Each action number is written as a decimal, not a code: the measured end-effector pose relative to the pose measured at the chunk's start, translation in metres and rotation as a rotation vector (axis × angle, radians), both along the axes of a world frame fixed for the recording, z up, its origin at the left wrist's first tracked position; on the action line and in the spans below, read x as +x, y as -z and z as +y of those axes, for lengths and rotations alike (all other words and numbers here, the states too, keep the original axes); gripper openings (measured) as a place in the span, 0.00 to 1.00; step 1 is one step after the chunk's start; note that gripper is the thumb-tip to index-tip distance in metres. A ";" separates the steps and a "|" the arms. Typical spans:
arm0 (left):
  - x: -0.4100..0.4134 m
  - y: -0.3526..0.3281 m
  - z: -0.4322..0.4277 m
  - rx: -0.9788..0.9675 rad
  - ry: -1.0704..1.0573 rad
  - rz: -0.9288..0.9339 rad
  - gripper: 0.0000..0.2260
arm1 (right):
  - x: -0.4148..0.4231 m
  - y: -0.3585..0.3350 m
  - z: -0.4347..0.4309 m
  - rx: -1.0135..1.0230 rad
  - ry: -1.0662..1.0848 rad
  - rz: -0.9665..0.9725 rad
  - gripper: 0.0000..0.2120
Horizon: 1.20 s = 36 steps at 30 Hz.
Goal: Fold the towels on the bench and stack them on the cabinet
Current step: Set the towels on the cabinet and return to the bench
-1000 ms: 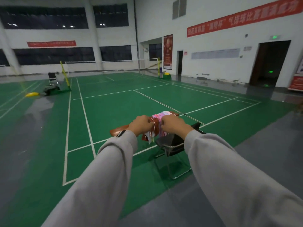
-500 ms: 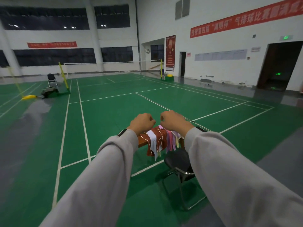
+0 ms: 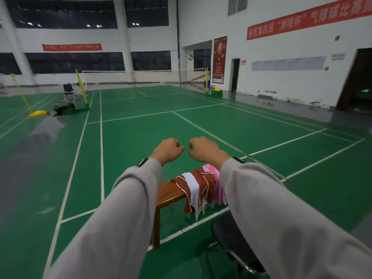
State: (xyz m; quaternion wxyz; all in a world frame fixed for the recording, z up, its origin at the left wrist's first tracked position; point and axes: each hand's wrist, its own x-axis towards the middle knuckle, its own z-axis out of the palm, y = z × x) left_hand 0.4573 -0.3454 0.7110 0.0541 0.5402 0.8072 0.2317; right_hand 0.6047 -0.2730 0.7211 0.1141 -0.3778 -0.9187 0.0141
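1. A large indoor badminton hall, with a green court floor (image 3: 130, 137) lined in white and a white wall (image 3: 281, 49) carrying a long red banner (image 3: 306, 19).
2. Low in the middle stands a brown wooden desk (image 3: 171, 193). The towels (image 3: 198, 188), rust-brown, white and pink, lie bunched over its right end and hang down the front edge. I cannot count them, since the heap is crumpled and partly hidden behind the right sleeve.
3. A black chair (image 3: 231, 232) sits just beside the desk on the near right.
4. Both arms reach forward in grey sleeves. The left grip (image 3: 168, 151) and the right grip (image 3: 205, 151) are each curled into a fist, close together, holding nothing and touching no towel.
5. No cabinet is in view.
6. The task looks to be at its start: none of the towels appears folded or stacked. The step in hand is probably the reach for a first towel.
7. The next move calls for lowering both grips to the heap, uncurling the fingers and pinching a single towel by its edge. It should lift clear of the others and then be spread flat for folding.
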 end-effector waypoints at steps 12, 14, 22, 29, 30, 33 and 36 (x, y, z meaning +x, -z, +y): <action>-0.181 0.036 0.296 -0.046 0.046 -0.035 0.13 | -0.183 0.039 0.287 -0.061 0.018 -0.057 0.14; -0.208 0.039 0.340 -0.057 0.049 -0.040 0.13 | -0.207 0.045 0.328 -0.079 0.021 -0.058 0.14; -0.285 0.087 0.478 -0.167 0.033 -0.060 0.13 | -0.294 0.086 0.477 -0.176 -0.002 -0.119 0.14; -0.345 0.098 0.577 -0.160 -0.067 -0.078 0.13 | -0.366 0.102 0.597 -0.194 -0.072 -0.104 0.15; -0.353 0.099 0.588 -0.158 -0.077 -0.081 0.13 | -0.374 0.103 0.610 -0.200 -0.078 -0.102 0.16; -0.374 0.104 0.616 -0.171 -0.103 -0.094 0.13 | -0.398 0.108 0.641 -0.220 -0.096 -0.120 0.16; -0.396 0.114 0.642 -0.195 -0.126 -0.110 0.13 | -0.425 0.114 0.670 -0.218 -0.129 -0.129 0.17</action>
